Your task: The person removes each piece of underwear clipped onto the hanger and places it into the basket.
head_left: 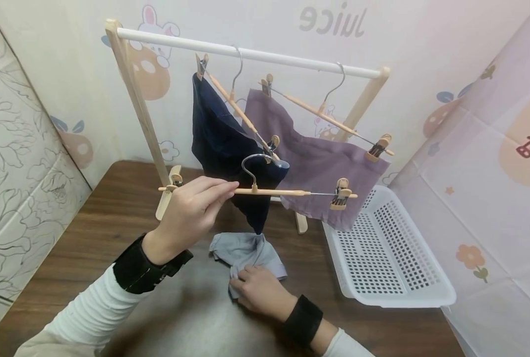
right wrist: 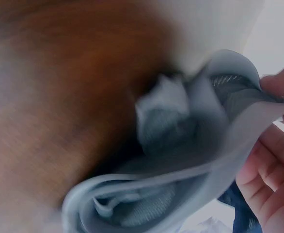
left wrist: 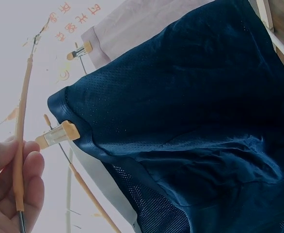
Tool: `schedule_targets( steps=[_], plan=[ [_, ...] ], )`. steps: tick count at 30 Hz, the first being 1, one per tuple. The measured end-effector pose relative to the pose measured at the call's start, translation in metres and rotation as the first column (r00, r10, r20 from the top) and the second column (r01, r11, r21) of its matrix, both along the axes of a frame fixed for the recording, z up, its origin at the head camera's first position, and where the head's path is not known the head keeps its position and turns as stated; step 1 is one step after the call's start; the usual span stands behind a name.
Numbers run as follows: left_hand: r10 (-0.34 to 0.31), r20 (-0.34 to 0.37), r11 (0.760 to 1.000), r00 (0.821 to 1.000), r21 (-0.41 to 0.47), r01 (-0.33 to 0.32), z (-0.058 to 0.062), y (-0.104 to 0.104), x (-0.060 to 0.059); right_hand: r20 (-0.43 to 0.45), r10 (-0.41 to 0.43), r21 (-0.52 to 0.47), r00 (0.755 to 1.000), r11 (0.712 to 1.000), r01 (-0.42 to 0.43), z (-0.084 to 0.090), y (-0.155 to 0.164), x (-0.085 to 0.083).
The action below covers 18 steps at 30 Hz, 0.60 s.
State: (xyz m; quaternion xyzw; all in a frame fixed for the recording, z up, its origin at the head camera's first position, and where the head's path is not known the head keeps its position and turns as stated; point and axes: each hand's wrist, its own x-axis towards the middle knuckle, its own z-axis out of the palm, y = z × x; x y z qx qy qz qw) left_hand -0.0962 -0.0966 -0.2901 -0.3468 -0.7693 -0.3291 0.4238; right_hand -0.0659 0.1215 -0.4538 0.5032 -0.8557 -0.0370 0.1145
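Observation:
My left hand (head_left: 193,210) grips the wooden bar of a clip hanger (head_left: 273,192) and holds it up in front of the rack. No garment hangs from this hanger; its right clip (head_left: 340,194) is bare. Low over the table, my right hand (head_left: 265,292) pinches the edge of a pair of grey shorts (head_left: 247,250). In the right wrist view, thumb and fingers hold the shorts' waistband (right wrist: 219,160), and the cloth sags open in folds. Behind the held hanger, navy shorts (head_left: 224,134) hang clipped from another hanger.
A small rack (head_left: 247,52) with a white rail stands on the wooden table (head_left: 126,198). Mauve shorts (head_left: 314,158) hang on its right side, their lower edge overlapping a white perforated basket (head_left: 398,258). Printed cloth walls (head_left: 483,208) close in the back and sides.

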Motion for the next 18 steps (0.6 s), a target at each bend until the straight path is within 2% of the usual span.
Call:
schedule_targets(
  steps=[3,5,8,12,13,15,18],
  plan=[
    [-0.001,-0.007,1.0,1.0,0.005,0.001,-0.001,-0.001,0.0,0.117,-0.052,-0.132,0.992,0.989,0.068,0.013,0.008,-0.004],
    [0.002,-0.006,1.0,1.0,0.006,-0.002,0.0,-0.002,0.0,0.185,-0.066,-0.231,0.981,0.967,0.109,0.024,0.015,-0.008],
    [0.008,0.005,1.0,1.0,0.008,-0.008,0.001,-0.003,0.0,0.312,-0.023,-0.402,0.95,0.903,0.154,0.044,0.027,-0.013],
    [0.022,0.016,1.0,1.0,0.016,-0.022,0.002,-0.006,0.001,0.487,0.084,-0.544,0.869,0.808,0.226,0.071,0.047,-0.014],
    [0.024,0.014,1.0,1.0,0.018,-0.025,0.002,-0.007,0.001,0.509,0.11,-0.566,0.854,0.79,0.235,0.076,0.053,-0.014],
    [0.031,0.007,0.999,1.0,0.022,-0.031,0.002,-0.008,0.001,0.515,0.15,-0.604,0.844,0.762,0.233,0.088,0.067,-0.014],
    [0.036,-0.008,0.999,0.999,0.03,-0.036,0.002,-0.01,0.002,0.481,0.218,-0.679,0.849,0.705,0.204,0.106,0.087,-0.012]
  ],
)
